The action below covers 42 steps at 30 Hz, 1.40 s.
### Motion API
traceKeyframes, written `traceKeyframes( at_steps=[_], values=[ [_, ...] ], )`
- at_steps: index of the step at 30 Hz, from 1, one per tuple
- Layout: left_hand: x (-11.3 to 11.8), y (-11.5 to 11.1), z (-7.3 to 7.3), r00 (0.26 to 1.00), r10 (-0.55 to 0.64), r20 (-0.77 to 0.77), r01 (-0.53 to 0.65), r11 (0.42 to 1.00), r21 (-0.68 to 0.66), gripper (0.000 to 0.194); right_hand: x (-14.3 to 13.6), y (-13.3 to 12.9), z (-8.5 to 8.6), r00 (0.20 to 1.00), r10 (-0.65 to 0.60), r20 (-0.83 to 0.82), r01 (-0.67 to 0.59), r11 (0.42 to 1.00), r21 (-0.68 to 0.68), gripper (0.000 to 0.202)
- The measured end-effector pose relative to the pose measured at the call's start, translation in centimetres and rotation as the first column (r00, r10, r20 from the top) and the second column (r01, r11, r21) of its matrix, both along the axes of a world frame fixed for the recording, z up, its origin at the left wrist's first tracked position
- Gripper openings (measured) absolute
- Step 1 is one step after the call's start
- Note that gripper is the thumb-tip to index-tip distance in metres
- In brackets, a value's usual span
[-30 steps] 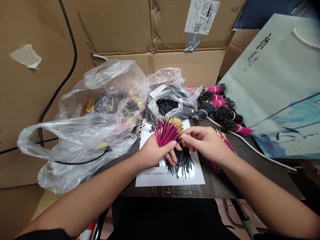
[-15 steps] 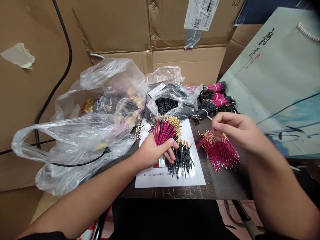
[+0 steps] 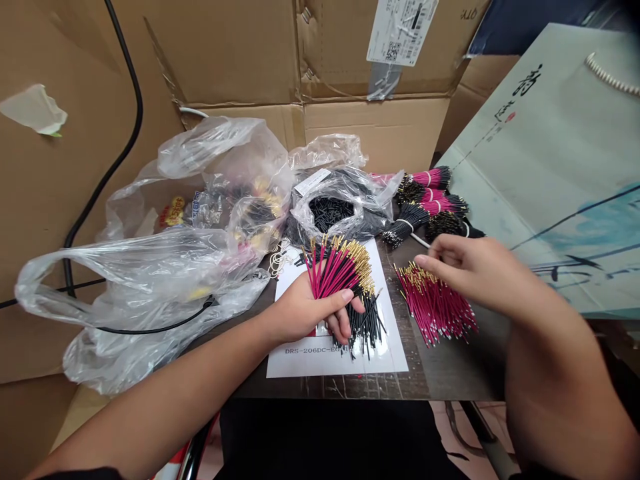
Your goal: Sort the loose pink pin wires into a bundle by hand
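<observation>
My left hand (image 3: pixel 305 307) is closed around a bundle of pink and black wires (image 3: pixel 333 270) with gold tips, thumb across the front. Just beyond the fingers, black wires (image 3: pixel 369 328) lie fanned over a printed white sheet (image 3: pixel 295 363). Hovering at the upper edge of a pile of pink wires (image 3: pixel 440 310) is my right hand (image 3: pixel 465 267). Its fingers are curled, with the thumb by the gold tips. Whatever may be between the fingertips is hidden from me.
Behind the sheet sits an open plastic bag of small black tubes (image 3: pixel 330 213). Tied wire bundles (image 3: pixel 433 200) lie at the back right, beside a pale paper bag (image 3: pixel 560 147). Crumpled clear plastic bags (image 3: pixel 150 267) spread over the left. Cardboard (image 3: pixel 225 53) walls the back.
My right hand has come down slightly to the pink pile, and the blurred pink piece near its fingers no longer shows. My left hand keeps its hold on the wire bundle.
</observation>
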<state>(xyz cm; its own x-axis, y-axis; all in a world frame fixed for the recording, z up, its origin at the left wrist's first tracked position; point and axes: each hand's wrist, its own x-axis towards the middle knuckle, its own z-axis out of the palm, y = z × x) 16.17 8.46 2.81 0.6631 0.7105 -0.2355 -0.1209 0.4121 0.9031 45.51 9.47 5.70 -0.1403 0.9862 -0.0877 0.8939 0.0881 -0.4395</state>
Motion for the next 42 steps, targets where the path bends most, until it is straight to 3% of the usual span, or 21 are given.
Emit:
traceKeyframes(
  at_steps=[4, 9, 14, 26, 33, 42],
  values=[
    [0.0, 0.1, -0.1, 0.999, -0.038, -0.002, 0.038, 0.999, 0.005, 0.031, -4.6, -1.1, -0.6, 0.893, 0.154, -0.423, -0.198, 0.978, -0.062, 0.038],
    [0.0, 0.1, -0.1, 0.998, -0.055, 0.01, 0.055, 0.998, -0.01, 0.042, -7.2, -1.5, -2.5, 0.704, 0.056, -0.708, -0.249, 0.953, -0.172, 0.033],
    [-0.1, 0.1, -0.3, 0.999, -0.045, 0.023, 0.045, 0.999, -0.013, 0.05, -7.3, -1.6, -2.8, 0.556, -0.025, -0.831, -0.301, 0.926, -0.229, 0.025],
    [0.0, 0.2, -0.7, 0.999, 0.044, 0.012, -0.044, 0.999, -0.013, 0.04, -7.5, -1.9, -3.0, 0.541, -0.039, -0.84, -0.254, 0.945, -0.208, 0.022],
    [-0.2, 0.3, -0.7, 0.996, -0.078, 0.043, 0.078, 0.997, 0.004, 0.037, -8.3, -2.1, -3.6, 0.533, -0.076, -0.843, -0.189, 0.96, -0.207, 0.03],
    [-0.2, 0.5, -1.0, 0.997, -0.004, 0.078, 0.007, 0.999, -0.039, 0.032, -8.4, -2.1, -3.2, 0.477, -0.122, -0.87, -0.172, 0.958, -0.229, 0.024]
  ],
)
